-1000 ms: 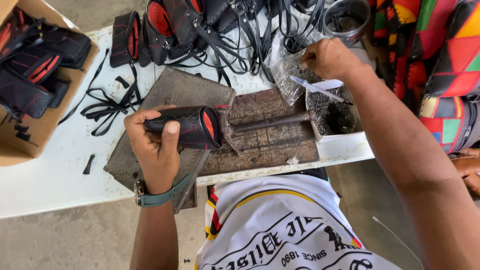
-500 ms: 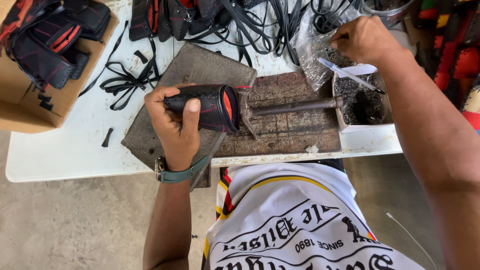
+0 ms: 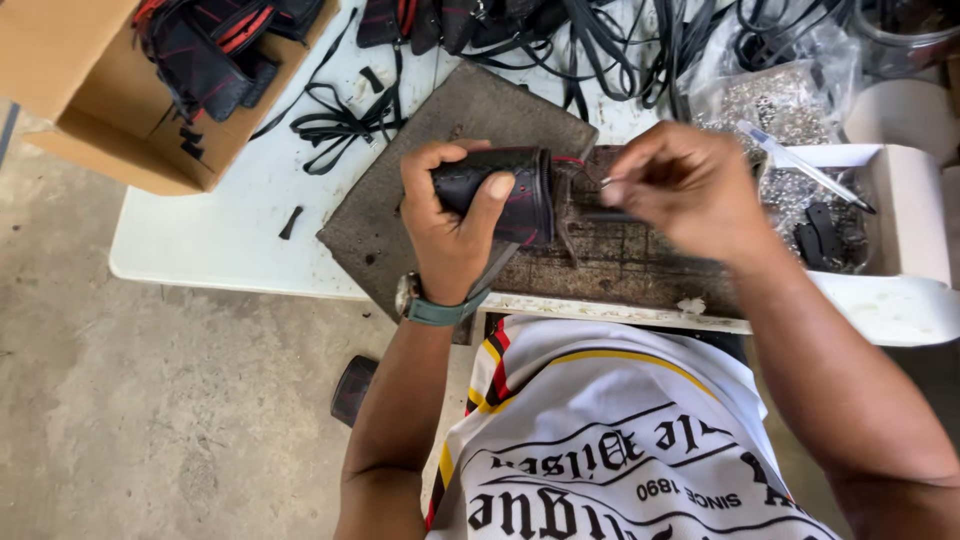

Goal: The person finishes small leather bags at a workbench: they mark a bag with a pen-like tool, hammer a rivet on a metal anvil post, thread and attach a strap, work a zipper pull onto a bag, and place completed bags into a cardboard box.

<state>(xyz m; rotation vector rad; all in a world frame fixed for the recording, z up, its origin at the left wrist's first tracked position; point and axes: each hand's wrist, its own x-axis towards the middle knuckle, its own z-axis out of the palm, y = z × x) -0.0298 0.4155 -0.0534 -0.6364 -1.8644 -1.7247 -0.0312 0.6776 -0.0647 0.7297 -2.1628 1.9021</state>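
Observation:
My left hand (image 3: pixel 452 222) grips a black leather sandal upper with red stitching (image 3: pixel 520 190), held over a grey slab (image 3: pixel 450 170) on the white table (image 3: pixel 230 215). My right hand (image 3: pixel 690 185) is pinched shut on a small metal rivet (image 3: pixel 606 182), its fingertips right beside the open end of the upper. Below the right hand lies a dark wooden work block (image 3: pixel 620 265). A green-strapped watch sits on my left wrist.
A cardboard box (image 3: pixel 120 110) of black-and-red uppers stands at the far left. Black straps (image 3: pixel 340 125) and more uppers crowd the table's far side. A clear bag of metal studs (image 3: pixel 770 100), a white tray (image 3: pixel 900 200) of small parts and a pen (image 3: pixel 800 165) lie at right.
My right hand has come back from the bag and tray at the right to the upper, now pinching a small rivet. The left hand has kept its hold on the upper.

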